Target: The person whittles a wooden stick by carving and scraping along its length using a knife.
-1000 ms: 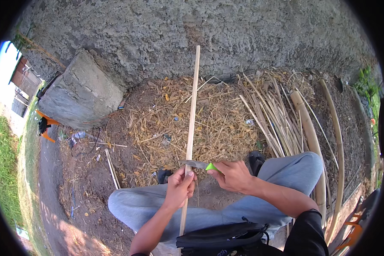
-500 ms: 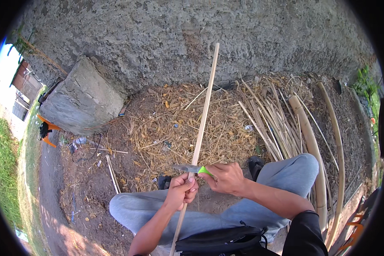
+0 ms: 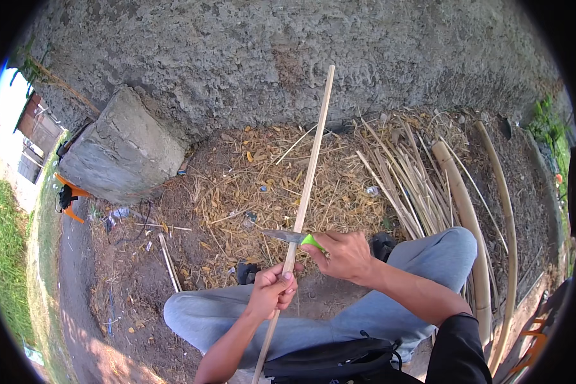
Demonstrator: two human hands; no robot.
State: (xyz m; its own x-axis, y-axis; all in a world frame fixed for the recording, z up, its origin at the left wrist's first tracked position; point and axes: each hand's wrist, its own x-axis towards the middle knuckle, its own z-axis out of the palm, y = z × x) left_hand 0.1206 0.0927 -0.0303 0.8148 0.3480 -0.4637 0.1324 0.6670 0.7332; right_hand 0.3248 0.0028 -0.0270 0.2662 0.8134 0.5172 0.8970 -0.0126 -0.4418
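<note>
A long, pale bamboo strip (image 3: 314, 157) slants up and away from my lap toward the wall. My left hand (image 3: 274, 290) is closed round its lower part, thumb on top. My right hand (image 3: 344, 255) grips a knife (image 3: 284, 235) by its bright green handle. The blade points left and lies across the strip, a little beyond my left fingers. Part of the handle is hidden inside my right fist.
Split bamboo strips (image 3: 416, 182) lie in a pile at the right, beside a thick bamboo pole (image 3: 464, 205) and a thinner curved pole (image 3: 502, 192). Shavings and dry leaves cover the ground (image 3: 237, 198). A concrete block (image 3: 131, 144) stands at the left against the rough wall (image 3: 249, 57).
The knife and my right hand have moved slightly away from me along the strip, leaving a wider gap to my left hand. The strip's far end has shifted slightly right.
</note>
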